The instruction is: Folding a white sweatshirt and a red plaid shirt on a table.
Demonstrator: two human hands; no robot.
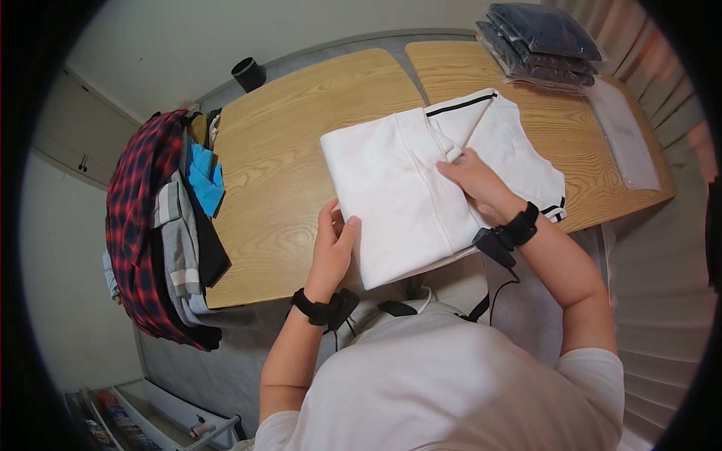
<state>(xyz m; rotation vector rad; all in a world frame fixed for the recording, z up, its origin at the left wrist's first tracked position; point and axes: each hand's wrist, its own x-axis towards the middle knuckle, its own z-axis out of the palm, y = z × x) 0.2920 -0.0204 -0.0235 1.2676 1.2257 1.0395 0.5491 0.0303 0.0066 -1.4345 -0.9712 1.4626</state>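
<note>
A white garment with black trim (pixel 395 197) lies partly folded on the wood-grain table (pixel 271 169), its near edge hanging slightly over the table's front. My right hand (pixel 476 180) pinches a folded piece of the white fabric between thumb and fingers, near the middle of the garment. At the left folded edge rests my left hand (pixel 335 242), thumb on top of the cloth and fingers curled beside the edge; whether they grip it is hard to see. Both wrists wear black straps with small devices and cables.
Piled clothes, topped by a red-and-black plaid shirt (pixel 141 225), hang over the table's left end. Several bagged garments (pixel 541 51) are stacked at the back right, near a flat clear plastic bag (pixel 623 135). A black bin (pixel 248 74) stands behind the table; white baskets (pixel 175 411) sit lower left.
</note>
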